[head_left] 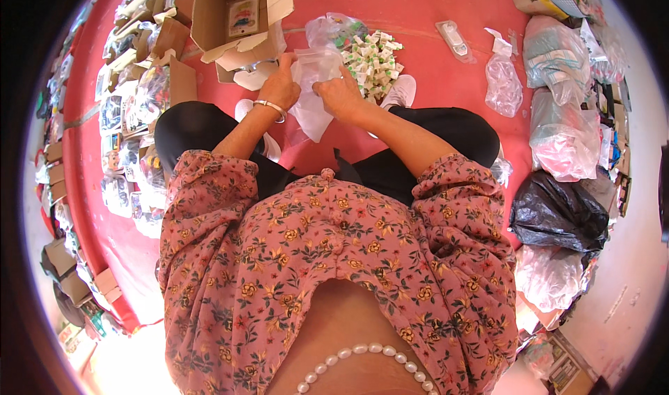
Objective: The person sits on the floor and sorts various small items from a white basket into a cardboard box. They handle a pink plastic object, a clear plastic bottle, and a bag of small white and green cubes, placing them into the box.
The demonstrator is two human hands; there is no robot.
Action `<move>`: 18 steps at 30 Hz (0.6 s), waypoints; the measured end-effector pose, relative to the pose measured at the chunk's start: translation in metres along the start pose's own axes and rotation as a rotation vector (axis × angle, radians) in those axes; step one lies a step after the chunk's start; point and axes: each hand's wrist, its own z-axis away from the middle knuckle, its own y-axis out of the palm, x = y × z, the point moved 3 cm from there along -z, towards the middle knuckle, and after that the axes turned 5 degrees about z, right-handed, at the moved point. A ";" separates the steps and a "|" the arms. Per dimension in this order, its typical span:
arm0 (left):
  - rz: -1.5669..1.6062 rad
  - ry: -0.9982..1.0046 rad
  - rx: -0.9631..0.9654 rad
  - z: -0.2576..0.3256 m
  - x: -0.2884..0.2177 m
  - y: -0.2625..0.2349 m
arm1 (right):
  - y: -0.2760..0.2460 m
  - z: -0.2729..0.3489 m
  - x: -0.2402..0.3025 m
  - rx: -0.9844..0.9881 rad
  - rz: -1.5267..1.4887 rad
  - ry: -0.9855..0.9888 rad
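Between my hands hangs a clear plastic bag (311, 109), limp and see-through, above the red floor. My left hand (280, 87), with a bracelet at the wrist, pinches its left upper edge. On the other side my right hand (339, 96) has its fingers closed on the bag's right edge. Just beyond my right hand lies a heap of small white-and-green pieces (371, 64); their exact kind is too small to tell. Behind the bag, another clear plastic bag (334, 29) with something greenish in it touches the heap.
An open cardboard box (279, 4) stands beyond my left hand. Packed boxes of goods (152, 88) line the left side. Stuffed plastic bags (557, 130) and a black bag (561, 212) line the right. A packaged white item (454, 39) and a crumpled clear bag (503, 81) lie between.
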 end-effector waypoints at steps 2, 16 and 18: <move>-0.084 -0.101 0.132 0.002 -0.004 0.002 | -0.005 0.002 0.001 0.024 0.006 -0.026; -0.101 -0.049 -0.052 -0.002 0.034 0.045 | 0.024 0.004 -0.003 0.025 -0.029 -0.071; -0.094 -0.052 -0.042 -0.004 0.040 0.050 | 0.019 0.003 0.000 0.096 -0.021 -0.114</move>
